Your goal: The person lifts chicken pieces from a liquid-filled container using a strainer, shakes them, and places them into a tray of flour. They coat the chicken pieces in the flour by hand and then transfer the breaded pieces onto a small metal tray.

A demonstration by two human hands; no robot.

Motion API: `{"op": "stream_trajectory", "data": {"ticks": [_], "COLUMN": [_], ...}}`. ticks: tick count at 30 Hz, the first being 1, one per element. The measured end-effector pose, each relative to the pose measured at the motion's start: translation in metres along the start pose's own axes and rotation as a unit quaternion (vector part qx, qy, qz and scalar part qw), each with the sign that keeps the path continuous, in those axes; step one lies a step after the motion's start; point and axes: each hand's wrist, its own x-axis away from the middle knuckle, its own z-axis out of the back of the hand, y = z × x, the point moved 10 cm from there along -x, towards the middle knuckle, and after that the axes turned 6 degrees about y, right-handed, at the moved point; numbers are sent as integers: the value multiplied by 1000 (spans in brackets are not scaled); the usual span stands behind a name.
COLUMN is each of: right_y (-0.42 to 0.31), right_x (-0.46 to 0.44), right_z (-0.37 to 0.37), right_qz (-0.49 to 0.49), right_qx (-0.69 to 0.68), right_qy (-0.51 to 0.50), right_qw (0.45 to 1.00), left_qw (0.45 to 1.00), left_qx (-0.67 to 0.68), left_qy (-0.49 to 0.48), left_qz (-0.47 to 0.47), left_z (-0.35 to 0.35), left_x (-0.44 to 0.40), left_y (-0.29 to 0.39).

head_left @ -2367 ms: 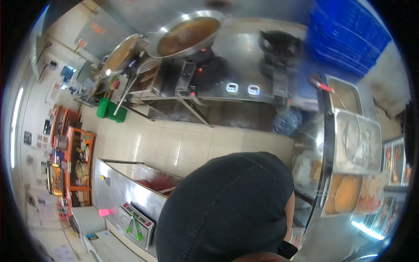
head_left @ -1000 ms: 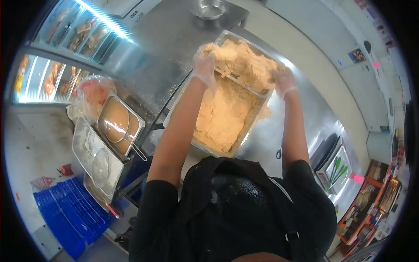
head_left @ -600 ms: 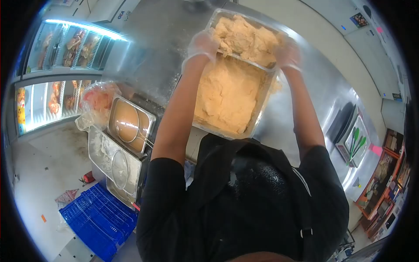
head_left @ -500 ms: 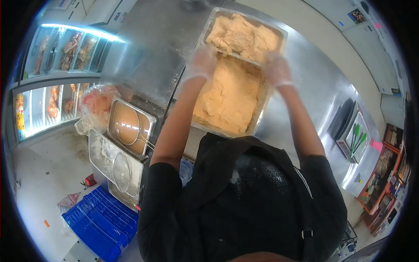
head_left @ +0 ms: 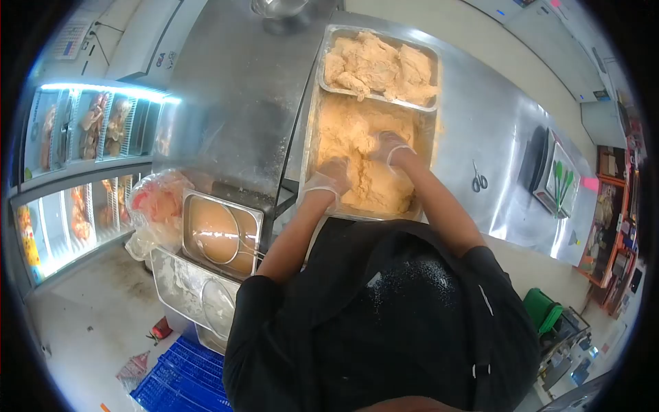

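My left hand [head_left: 333, 177], in a clear plastic glove, is pushed into the orange-tinted breading flour [head_left: 374, 189] in the large metal tray [head_left: 430, 147]. Further up and to the right, my gloved right hand [head_left: 392, 147] is also sunk into the flour. The fingers of both hands are mostly buried, so whether they hold anything under the surface is hidden. Across the far end of the large tray sits a smaller metal tray [head_left: 324, 65], heaped with flour-coated pieces [head_left: 377, 65] that look like chicken.
Scissors [head_left: 478, 177] lie on the steel counter at right, near a tray of green-handled tools [head_left: 561, 182]. At left stand a pan of tan liquid [head_left: 211, 230] with a strainer, a floury tray [head_left: 182, 281], a plastic bag [head_left: 161, 206] and blue crates [head_left: 182, 381].
My hands have left the sides of the smaller tray and moved down into the flour, closer together. The flour's smoother surface is now broken up. The camera view has shifted.
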Motion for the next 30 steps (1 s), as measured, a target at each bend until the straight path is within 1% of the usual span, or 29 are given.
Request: {"op": "stream_trajectory", "data": {"ticks": [2, 3, 4, 5, 6, 7, 8, 9, 10, 11, 12, 13, 14, 15, 16, 17, 18, 19, 20, 21, 22, 23, 24, 26, 27, 28, 29, 30], "right_y": [1, -4, -7, -12, -15, -19, -30, -40, -35, -36, -37, -34, -33, -27, -25, -14, -1, 3, 1, -1, -1, -10, -21, -45, -56, -52, -40, -31], "right_x": [16, 24, 26, 28, 30, 34, 37, 39, 41, 48, 53, 55, 64, 71, 74, 81, 89, 92, 96, 99, 100, 103, 104, 89, 87, 90, 92, 89], "right_z": [9, 18, 23, 24, 25, 29, 33, 35, 34, 41, 48, 49, 66, 74, 74, 85, 93, 90, 94, 100, 100, 102, 101, 68, 61, 62, 64, 66], "right_qz": [8, 20, 16, 22, 31, 27, 59, 91, 90, 106, 122, 121, 54, -15, -18, -63, -106, -111, -99, -85, -85, -100, -115, -106, -97, -98, -140, -179], "right_qx": [5, 9, 9, 98, 185, 186, 257, 328, 330, 278, 225, 228, 168, 106, 107, 45, -18, -17, -32, -46, -43, -40, -36, -7, 20, 18, -12, -40], "right_qy": [20, 39, 40, 28, 12, 14, 21, 29, 30, 62, 95, 96, 94, 92, 94, 154, 213, 216, 248, 281, 286, 296, 305, 322, 337, 338, 303, 270], "right_qw": [1000, 999, 999, 995, 982, 982, 964, 940, 939, 953, 962, 961, 980, 990, 990, 985, 971, 970, 963, 955, 953, 949, 945, 941, 936, 936, 943, 945], "left_qw": [987, 987, 987, 985, 985, 983, 976, 975, 981, 985, 985, 990, 994, 994, 997, 999, 999, 999, 994, 994, 987, 967, 967, 963, 963, 964, 964, 964], "left_qx": [59, 59, 24, -10, -9, -82, -154, -153, -146, -138, -137, -93, -49, -49, -23, 2, 1, 41, 82, 83, 119, 154, 154, 184, 183, 201, 218, 216], "left_qy": [148, 147, 155, 163, 162, 152, 144, 147, 127, 106, 108, 101, 93, 95, 65, 34, 34, 12, -10, -9, 95, 198, 201, 192, 193, 168, 146, 152], "left_qz": [-30, -34, -45, -58, -62, -61, -58, -59, -25, 9, 8, -14, -36, -40, -28, -17, -23, 25, 73, 69, 56, 43, 40, 41, 41, 41, 40, 37], "left_z": [30, 26, 20, 14, 8, 0, 0, 4, 4, 4, 7, 8, 10, 19, 22, 25, 32, 34, 31, 25, 35, 51, 59, 66, 65, 58, 52, 45], "left_x": [11, 10, 7, 5, 2, -2, -4, -6, -8, -8, -7, -6, -5, -3, -1, 1, 0, -1, -2, -3, -3, -1, -3, -7, -9, -13, -16, -23], "left_y": [-6, -10, -13, -16, -13, -8, -2, 2, -1, -6, -8, -8, -8, -9, -13, -13, -9, -15, -20, -18, -18, -18, -6, 23, 26, 28, 29, 28]}}
